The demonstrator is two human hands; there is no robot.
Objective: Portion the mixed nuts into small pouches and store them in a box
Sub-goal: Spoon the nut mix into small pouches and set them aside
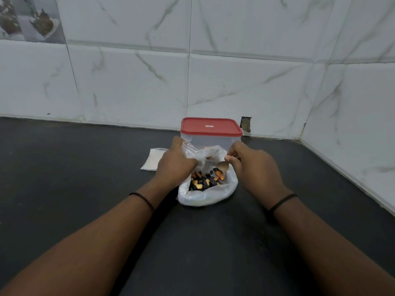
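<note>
A spoon (224,166) is pinched between the fingers of the right hand (254,167), its bowl dipped over the mixed nuts (205,181), while a small clear pouch (190,149) is gripped by the closed fingers of the left hand (174,163) just above them. The scooping step appears to be in hand, and next a loaded spoon would need to be tipped into the held-open pouch without spilling. The nuts, dark, orange and pale, are heaped in a crumpled white plastic bag (209,195) on the dark counter (85,167), just before the red-lidded box (211,130), with spare pouches (152,159) laid nearby.
</note>
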